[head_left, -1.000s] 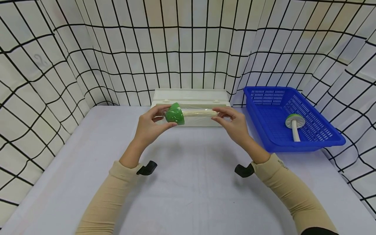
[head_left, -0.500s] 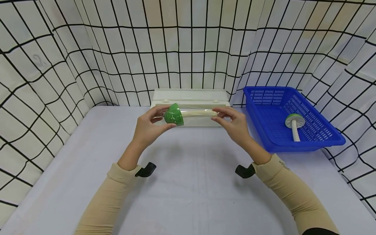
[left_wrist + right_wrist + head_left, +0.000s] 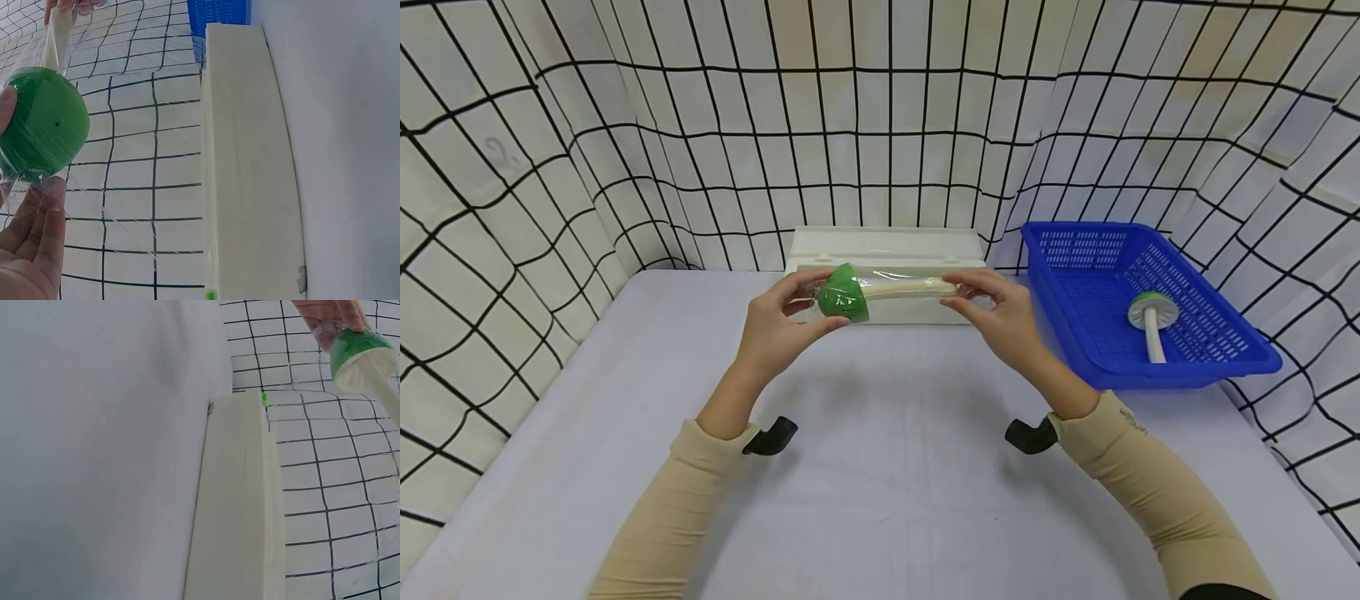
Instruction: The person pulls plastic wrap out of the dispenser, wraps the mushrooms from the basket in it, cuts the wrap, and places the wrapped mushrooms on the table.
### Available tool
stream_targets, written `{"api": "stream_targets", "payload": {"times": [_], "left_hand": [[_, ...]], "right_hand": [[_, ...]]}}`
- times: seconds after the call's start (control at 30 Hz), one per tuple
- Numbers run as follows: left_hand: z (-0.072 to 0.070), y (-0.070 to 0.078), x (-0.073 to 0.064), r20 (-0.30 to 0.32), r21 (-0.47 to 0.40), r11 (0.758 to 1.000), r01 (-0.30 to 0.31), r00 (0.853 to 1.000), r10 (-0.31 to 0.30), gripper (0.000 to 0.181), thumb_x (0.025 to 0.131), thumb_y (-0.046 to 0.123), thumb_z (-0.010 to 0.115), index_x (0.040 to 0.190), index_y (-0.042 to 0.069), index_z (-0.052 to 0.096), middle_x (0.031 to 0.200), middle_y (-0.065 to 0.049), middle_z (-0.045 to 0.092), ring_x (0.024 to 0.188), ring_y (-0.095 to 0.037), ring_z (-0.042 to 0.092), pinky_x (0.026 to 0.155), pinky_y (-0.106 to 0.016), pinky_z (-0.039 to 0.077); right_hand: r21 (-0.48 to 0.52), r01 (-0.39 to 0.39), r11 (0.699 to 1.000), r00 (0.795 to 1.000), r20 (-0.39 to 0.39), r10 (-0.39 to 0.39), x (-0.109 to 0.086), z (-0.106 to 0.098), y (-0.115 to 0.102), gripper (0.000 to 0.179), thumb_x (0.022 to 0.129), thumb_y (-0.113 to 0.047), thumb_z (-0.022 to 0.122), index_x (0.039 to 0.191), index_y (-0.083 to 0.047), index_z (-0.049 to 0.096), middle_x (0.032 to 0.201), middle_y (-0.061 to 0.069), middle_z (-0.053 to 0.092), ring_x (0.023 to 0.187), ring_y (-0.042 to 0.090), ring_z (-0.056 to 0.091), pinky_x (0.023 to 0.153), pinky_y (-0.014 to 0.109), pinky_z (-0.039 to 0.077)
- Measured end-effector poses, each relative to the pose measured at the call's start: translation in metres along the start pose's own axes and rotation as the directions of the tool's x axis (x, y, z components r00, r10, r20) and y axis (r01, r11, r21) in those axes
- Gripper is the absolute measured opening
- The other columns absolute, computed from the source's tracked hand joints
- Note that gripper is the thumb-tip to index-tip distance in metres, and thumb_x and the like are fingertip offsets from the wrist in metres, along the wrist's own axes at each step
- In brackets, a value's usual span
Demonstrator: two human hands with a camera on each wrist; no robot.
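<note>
A toy mushroom (image 3: 842, 295) with a green cap and a pale stem lies sideways in the air, in clear plastic film (image 3: 891, 275). My left hand (image 3: 777, 323) grips the cap end between thumb and fingers. At the stem end, my right hand (image 3: 1003, 323) pinches the wrapped tip. The left wrist view shows the round green cap (image 3: 53, 122) close up, with film creased over it. From the right wrist, the cap's pale underside (image 3: 353, 375) and part of the stem appear; the right hand itself is out of that view.
Behind the hands, a long white box (image 3: 883, 243) stands at the back of the white table (image 3: 880, 483). A blue basket (image 3: 1063, 317) at the right holds another green-capped mushroom (image 3: 1153, 310). Black wire grid (image 3: 891, 133) walls in the back and sides.
The wrapped mushroom has shifted very slightly left, its cap tilting a little. Both hands keep their grip; the forearms have moved slightly outward.
</note>
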State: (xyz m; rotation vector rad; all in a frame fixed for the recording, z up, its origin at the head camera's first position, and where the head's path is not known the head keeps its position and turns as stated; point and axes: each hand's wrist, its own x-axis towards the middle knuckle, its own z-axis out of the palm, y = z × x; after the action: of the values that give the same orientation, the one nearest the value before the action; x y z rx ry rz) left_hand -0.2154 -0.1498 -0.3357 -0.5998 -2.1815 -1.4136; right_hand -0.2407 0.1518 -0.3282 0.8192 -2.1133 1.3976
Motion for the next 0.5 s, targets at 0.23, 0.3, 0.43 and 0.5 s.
{"api": "stream_targets", "payload": {"times": [0.23, 0.3, 0.43, 0.5], "left_hand": [[-0.0021, 0.0045, -0.0021, -0.001, 0.001, 1.000, 0.000, 1.000, 0.000, 0.065, 0.071, 0.000, 0.093, 0.129, 0.002, 0.066, 0.117, -0.011, 0.070, 0.102, -0.015, 0.065, 0.094, -0.035, 0.056], [-0.0024, 0.0054, -0.0022, -0.003, 0.002, 1.000, -0.004, 1.000, 0.004, 0.065, 0.070, -0.001, 0.093, 0.129, 0.001, 0.066, 0.118, -0.011, 0.070, 0.102, -0.016, 0.065, 0.094, -0.036, 0.056], [-0.0026, 0.0059, -0.0019, -0.005, 0.005, 1.000, -0.012, 1.000, 0.012, 0.065, 0.070, -0.001, 0.093, 0.129, 0.001, 0.066, 0.118, -0.011, 0.070, 0.103, -0.015, 0.065, 0.094, -0.036, 0.056], [-0.0025, 0.0058, -0.0016, -0.005, 0.008, 1.000, -0.014, 1.000, 0.014, 0.065, 0.070, -0.001, 0.093, 0.130, 0.001, 0.066, 0.119, -0.011, 0.070, 0.103, -0.014, 0.064, 0.093, -0.036, 0.056]], "right_hand": [[0.019, 0.030, 0.999, 1.000, -0.003, -0.030, -0.0010, -0.0003, -0.0010, 0.028, 0.085, 0.008, 0.078, 0.113, 0.005, 0.074, 0.095, 0.015, 0.070, 0.087, 0.013, 0.062, 0.082, 0.019, 0.052], [0.023, 0.038, 0.999, 0.999, -0.005, -0.037, -0.0012, -0.0002, -0.0011, 0.028, 0.085, 0.009, 0.078, 0.113, 0.006, 0.074, 0.095, 0.015, 0.070, 0.087, 0.012, 0.062, 0.083, 0.018, 0.052], [0.022, 0.044, 0.999, 0.999, -0.009, -0.043, -0.0016, -0.0011, -0.0016, 0.028, 0.085, 0.010, 0.078, 0.112, 0.006, 0.074, 0.095, 0.015, 0.070, 0.087, 0.011, 0.061, 0.083, 0.018, 0.052], [0.018, 0.042, 0.999, 0.999, -0.009, -0.042, -0.0019, -0.0018, -0.0024, 0.028, 0.085, 0.009, 0.078, 0.112, 0.006, 0.074, 0.096, 0.015, 0.070, 0.087, 0.011, 0.062, 0.082, 0.018, 0.052]]}}
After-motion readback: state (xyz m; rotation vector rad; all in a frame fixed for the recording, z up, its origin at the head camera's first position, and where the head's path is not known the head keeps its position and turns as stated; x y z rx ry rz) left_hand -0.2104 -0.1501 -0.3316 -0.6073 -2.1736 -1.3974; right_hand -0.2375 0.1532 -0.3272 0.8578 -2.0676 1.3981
